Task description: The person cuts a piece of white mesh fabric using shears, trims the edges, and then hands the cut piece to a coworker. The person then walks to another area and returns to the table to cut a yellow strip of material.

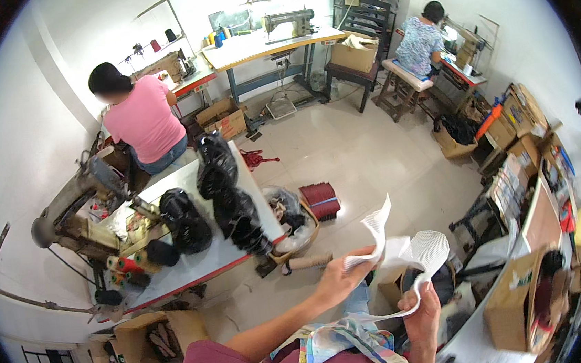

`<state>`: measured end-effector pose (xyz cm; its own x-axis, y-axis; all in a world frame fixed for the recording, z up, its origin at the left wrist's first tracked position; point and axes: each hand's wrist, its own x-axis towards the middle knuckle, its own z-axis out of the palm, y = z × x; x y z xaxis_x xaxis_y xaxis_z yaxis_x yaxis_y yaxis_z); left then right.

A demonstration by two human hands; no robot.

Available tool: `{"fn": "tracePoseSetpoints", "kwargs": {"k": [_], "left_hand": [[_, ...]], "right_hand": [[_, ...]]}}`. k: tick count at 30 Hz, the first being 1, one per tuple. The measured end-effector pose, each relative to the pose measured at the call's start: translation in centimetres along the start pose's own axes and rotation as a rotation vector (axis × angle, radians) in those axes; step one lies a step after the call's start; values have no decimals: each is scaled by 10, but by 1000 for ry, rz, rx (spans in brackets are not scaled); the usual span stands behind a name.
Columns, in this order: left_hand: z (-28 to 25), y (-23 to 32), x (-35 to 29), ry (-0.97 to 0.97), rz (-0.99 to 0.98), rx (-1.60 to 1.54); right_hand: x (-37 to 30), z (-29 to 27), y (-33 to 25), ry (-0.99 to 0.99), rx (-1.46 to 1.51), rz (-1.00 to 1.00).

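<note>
My left hand (341, 279) is closed on a white mesh fabric piece (377, 228), whose narrow end curls upward past my fingers. My right hand (422, 303) pinches the edge of white mesh fabric (430, 248), which flares into a rounded, wavy flap above it. Between the hands hangs a plain white section, and I cannot tell whether it all is one piece or several. A thin white edge runs from my right hand down toward a patterned apron (346, 344) on my front. Both hands are in the air over the floor.
On the left, a table (168, 281) bears a sewing machine (88, 199), black plastic bundles (225, 187) and thread cones. Two people sit sewing, one in pink (143, 118), one in a patterned top (419, 46). A maroon stack (320, 202) lies on the floor; cardboard boxes (515, 300) line the right.
</note>
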<state>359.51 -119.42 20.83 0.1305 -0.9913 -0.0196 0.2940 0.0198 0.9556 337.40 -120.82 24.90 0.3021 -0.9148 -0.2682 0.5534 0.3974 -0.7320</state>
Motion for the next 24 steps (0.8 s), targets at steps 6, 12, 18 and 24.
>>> {"fn": "tracePoseSetpoints", "kwargs": {"k": [6, 12, 18, 24], "left_hand": [[64, -34, 208, 214, -60, -78], [37, -16, 350, 418, -11, -122], [-26, 2, 496, 633, 171, 181], [-127, 50, 674, 708, 97, -61]], "right_hand": [[244, 1, -64, -106, -502, 120], [437, 44, -103, -365, -574, 307], [623, 113, -99, -557, -593, 326], [851, 201, -112, -576, -678, 142]]}}
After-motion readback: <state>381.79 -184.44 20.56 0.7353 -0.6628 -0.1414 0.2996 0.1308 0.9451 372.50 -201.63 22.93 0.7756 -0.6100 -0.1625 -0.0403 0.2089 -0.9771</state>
